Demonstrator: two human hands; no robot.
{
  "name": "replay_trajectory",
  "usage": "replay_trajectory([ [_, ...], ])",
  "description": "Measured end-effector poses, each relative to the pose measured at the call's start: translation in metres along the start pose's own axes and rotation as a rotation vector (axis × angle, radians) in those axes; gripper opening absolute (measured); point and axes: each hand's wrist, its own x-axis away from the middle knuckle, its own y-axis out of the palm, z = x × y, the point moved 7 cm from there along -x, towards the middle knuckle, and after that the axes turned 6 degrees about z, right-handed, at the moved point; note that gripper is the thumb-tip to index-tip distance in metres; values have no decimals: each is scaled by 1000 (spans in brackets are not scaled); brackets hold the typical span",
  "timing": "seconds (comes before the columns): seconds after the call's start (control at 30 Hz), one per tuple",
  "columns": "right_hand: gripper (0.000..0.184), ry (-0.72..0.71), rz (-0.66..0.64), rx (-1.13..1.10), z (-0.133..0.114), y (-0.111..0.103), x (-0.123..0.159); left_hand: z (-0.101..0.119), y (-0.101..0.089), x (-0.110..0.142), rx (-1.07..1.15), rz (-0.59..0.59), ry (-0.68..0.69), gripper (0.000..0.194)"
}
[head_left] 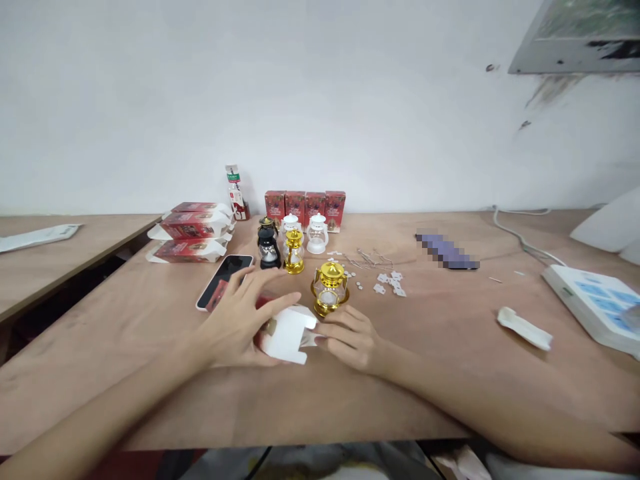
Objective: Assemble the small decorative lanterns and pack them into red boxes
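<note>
My left hand (237,317) is wrapped round a small red and white cardboard box (285,337) lying on its side, white end flaps facing right. At that end, the fingers of my right hand (350,337) are closed at a white flap, and the fingertips are partly hidden by it. Just beyond my right hand stands a gold miniature lantern (331,287) on the table. Behind it are another gold lantern (294,253), a black lantern (269,250) and a white lantern (317,235), with more lanterns partly hidden behind these.
Several upright red boxes (305,210) line the wall. Opened boxes (193,227) are stacked at left. A phone (225,280) lies by my left hand. Small white pieces (393,282) and thin wires (370,259) are scattered right of the lanterns. A white device (595,300) sits far right.
</note>
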Motion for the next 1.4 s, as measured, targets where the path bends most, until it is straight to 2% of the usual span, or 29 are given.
replay_trajectory([
  [0.07, 21, -5, -24, 39, 0, 2, 0, -2, 9, 4, 79, -80, 38, 66],
  [0.17, 17, 92, -72, 63, 5, 4, 0, 4, 19, 13, 78, -78, 135, 51],
  [0.23, 12, 158, -97, 45, 8, 4, 1, 7, 23, 17, 31, -43, 160, 42],
  [0.3, 18, 190, -130, 23, 9, 5, 1, 8, 22, 19, -4, 18, 146, 36],
  [0.43, 25, 151, -191, -11, 4, 8, 1, 10, 13, 17, -62, 147, 152, 29],
  [0.6, 8, 140, -138, -1, 2, 5, -1, 13, 6, 15, -94, 234, 151, 25],
  [0.8, 12, 191, -4, -6, 5, -1, -3, 14, 6, 18, -92, 224, 119, 30],
  [0.93, 13, 126, 65, 73, 1, -5, -3, 14, 5, 19, -121, 242, 90, 31],
  [1.1, 10, 6, 63, 178, -7, -8, -1, 16, 4, 18, -166, 261, 107, 35],
  [1.23, 15, -66, 38, 186, -14, -10, -3, 17, 2, 16, -216, 261, 119, 36],
  [1.4, 16, -66, 65, 155, -15, -8, 0, 19, 0, 14, -256, 277, 84, 43],
])
